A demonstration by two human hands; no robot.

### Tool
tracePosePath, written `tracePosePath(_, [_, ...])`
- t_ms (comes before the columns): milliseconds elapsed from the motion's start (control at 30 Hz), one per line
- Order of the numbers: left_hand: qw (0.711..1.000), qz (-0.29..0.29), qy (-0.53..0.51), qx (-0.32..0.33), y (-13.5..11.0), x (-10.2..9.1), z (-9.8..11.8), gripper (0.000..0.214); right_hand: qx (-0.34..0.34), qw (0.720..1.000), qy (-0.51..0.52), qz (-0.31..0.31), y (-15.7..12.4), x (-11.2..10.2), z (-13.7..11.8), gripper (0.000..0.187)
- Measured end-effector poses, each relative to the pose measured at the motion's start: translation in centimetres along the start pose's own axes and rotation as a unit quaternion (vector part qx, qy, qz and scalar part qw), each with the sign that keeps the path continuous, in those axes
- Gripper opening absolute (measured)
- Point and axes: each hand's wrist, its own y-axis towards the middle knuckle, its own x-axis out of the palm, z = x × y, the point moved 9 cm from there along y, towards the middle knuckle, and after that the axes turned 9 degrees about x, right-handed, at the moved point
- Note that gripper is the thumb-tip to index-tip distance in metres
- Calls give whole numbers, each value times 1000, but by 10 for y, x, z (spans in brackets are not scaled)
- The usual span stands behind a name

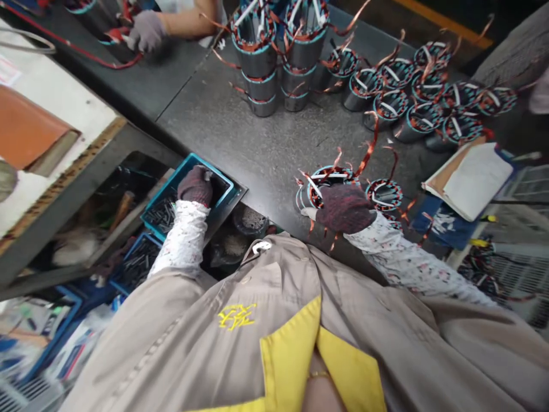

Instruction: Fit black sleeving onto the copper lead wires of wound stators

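My left hand [195,186], in a dark knitted glove, is inside a teal plastic bin [155,233] holding small dark strips. Its fingers look curled, and what they may hold is hidden. On the metal bench, my right hand [346,208], gloved too, is closed over the near side of a motor stator [303,197]. This stator has a dark steel core, copper windings, light blue insulation edges and white sleeves, with loose copper leads sticking out. Just right of my right hand stands another stator [384,194], its leads reaching upward.
Stacked stators [259,68] stand at the back of the metal bench [206,120], with several more [388,106] grouped at the right. An open notebook [476,180] lies at the right edge. A co-worker's gloved hand [148,31] works on a stator at upper left. A blue bin [139,257] sits lower left.
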Motion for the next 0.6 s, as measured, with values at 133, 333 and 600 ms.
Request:
tracePosePath(133, [933,-6,-339,124,-38,14,69,44,-43,993,-83,-72,-7,-12,-5,56])
tracePosePath(333, [800,-185,-539,188,-102,69,162,70,-50,994,-90,-40,-8,-21,-2,67])
tracePosePath(600, [753,-175,-599,209,-96,87,176,75,-73,995,-66,-21,-10,-22,-3,66])
